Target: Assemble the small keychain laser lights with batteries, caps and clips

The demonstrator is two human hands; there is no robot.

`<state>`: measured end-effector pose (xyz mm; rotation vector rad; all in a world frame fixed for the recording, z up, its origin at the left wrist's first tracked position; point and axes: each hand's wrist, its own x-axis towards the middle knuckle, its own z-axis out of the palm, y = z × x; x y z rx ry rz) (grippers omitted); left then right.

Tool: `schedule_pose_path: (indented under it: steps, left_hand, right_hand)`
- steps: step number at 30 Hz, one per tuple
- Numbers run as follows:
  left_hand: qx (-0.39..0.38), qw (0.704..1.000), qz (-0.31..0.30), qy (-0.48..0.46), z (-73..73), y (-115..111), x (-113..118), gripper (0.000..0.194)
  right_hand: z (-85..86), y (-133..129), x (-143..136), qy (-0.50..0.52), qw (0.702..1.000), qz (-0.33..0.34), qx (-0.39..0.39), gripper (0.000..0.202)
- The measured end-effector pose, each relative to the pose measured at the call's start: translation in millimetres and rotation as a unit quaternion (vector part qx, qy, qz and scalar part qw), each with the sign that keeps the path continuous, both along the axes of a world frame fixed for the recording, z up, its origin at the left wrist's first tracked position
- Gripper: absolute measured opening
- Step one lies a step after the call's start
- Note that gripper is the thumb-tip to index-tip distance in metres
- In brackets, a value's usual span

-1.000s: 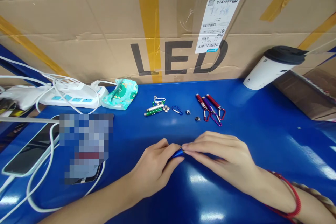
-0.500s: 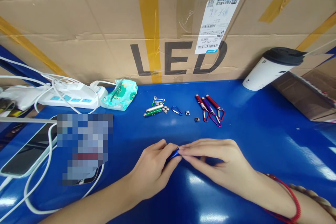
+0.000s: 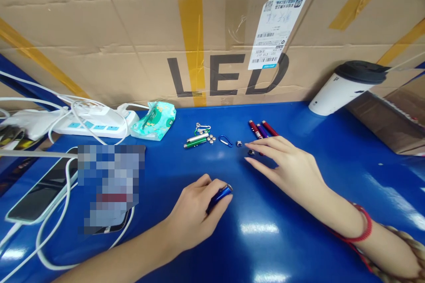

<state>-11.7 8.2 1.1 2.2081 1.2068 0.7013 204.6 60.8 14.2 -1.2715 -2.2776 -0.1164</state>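
My left hand (image 3: 195,208) is wrapped round a small blue metal flashlight tube (image 3: 221,195), whose end points up to the right. My right hand (image 3: 288,166) reaches over the table with thumb and fingers apart. Between and just left of its fingertips are a small dark metal cap (image 3: 251,152) and a small silver cap (image 3: 239,143). A blue carabiner (image 3: 226,141) lies left of these. Beyond the right hand, red and purple mini flashlights (image 3: 255,129) are partly hidden by it. Farther left sit a green tube (image 3: 195,143), a silver tube (image 3: 198,137) and several button cells (image 3: 211,139).
A large cardboard box (image 3: 146,31) stands along the back edge. A white cup with a black lid (image 3: 341,88) leans at the back right. At left are a tissue pack (image 3: 154,121), a power strip (image 3: 93,126), white cables and a phone (image 3: 46,190).
My right hand has left the blue flashlight tube, moved forward and right, and opened near the dark cap. My left hand still holds the tube in about the same place.
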Motion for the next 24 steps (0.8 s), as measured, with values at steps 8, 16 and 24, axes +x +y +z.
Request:
schedule_pose_path:
  steps: [8, 16, 24]
  left_hand:
    - [0.001, 1.0, -0.004, -0.003, 1.2, -1, 0, 0.017]
    - [0.002, 1.0, -0.008, 0.009, 2.7, 0, 0, 0.021]
    - [-0.002, 1.0, -0.011, 0.006, 2.8, 0, 1, 0.021]
  right_hand:
    - [-13.1, 10, 6, -0.078, 0.996, -0.031, -0.018, 0.014]
    - [-12.9, 0, 0, -0.079, 0.995, 0.002, -0.063, 0.018]
    - [-14.1, -3, 3, -0.069, 0.993, -0.02, -0.095, 0.02]
